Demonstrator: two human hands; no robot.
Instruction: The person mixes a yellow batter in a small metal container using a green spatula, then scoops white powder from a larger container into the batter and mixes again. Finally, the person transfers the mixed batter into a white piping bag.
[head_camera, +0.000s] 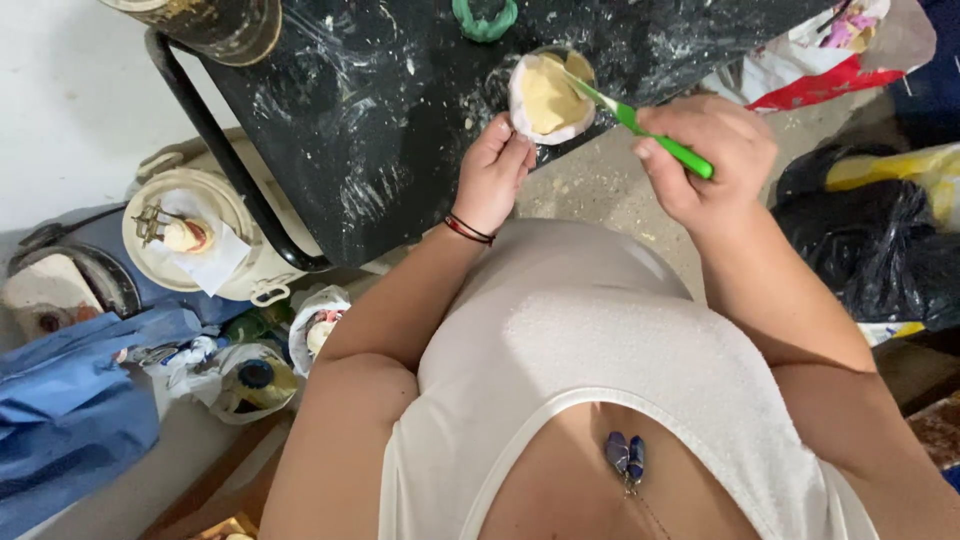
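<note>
The left hand (493, 172) pinches the near rim of a small white bowl (549, 97) of pale yellow paste, which sits at the near edge of the black, paint-streaked tabletop (380, 120) — a grip that seems meant to steady it against the tool. The right hand (712, 158) is clenched around a green-handled brush (650, 135), held aslant so its white tip reaches into the paste from the right. A green ring (485, 18) lies further back on the tabletop, apart from the bowl. On the floor to the left stands a cream lidded pot (190, 235); black bags (880, 250) lie at right.
</note>
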